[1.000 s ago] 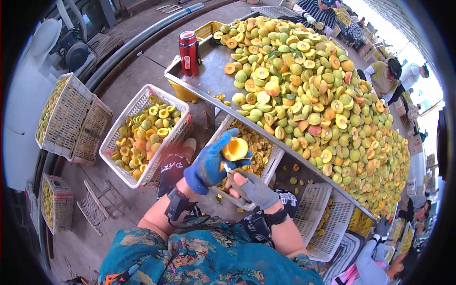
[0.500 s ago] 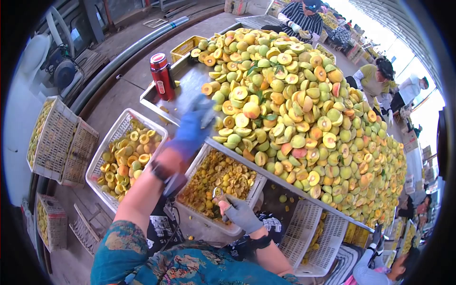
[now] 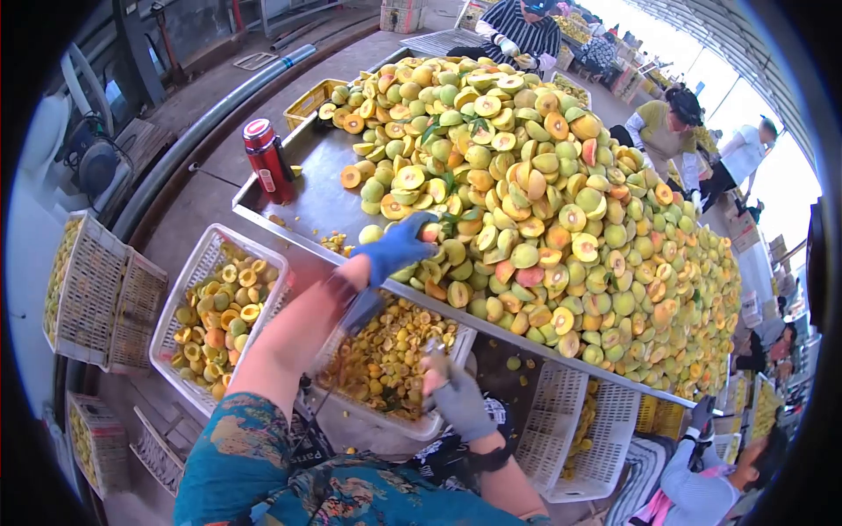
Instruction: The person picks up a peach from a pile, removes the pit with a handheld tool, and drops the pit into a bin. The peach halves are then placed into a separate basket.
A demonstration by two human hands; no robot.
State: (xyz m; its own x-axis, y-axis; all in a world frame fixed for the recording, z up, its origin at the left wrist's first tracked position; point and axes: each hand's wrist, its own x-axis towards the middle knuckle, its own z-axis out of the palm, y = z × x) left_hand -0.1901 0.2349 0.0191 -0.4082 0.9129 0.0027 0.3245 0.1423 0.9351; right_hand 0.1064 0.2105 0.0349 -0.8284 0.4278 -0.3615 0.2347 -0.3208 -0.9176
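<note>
The fruit (image 3: 535, 210), mostly cut halves, lies heaped on the metal table (image 3: 329, 180) in front of you. Your left hand (image 3: 395, 252), in a blue glove, is at the near edge of the heap, its fingertips touching a reddish piece; you cannot tell from this view whether the fingers are closed around it. Your right hand (image 3: 462, 401), in a grey glove, is clamped on a small metal tool (image 3: 434, 352), blurred here, above the crate of scraps (image 3: 425, 431) just below the table edge. To your left is a white crate (image 3: 160, 346) of hollowed halves. A red flask (image 3: 268, 165) stands on the table's left end, and a yellow crate (image 3: 303, 107) sits just beyond it. Across the heap, a person in a striped top (image 3: 533, 37) works with gloved hands; another person (image 3: 702, 480) is at your lower right.
</note>
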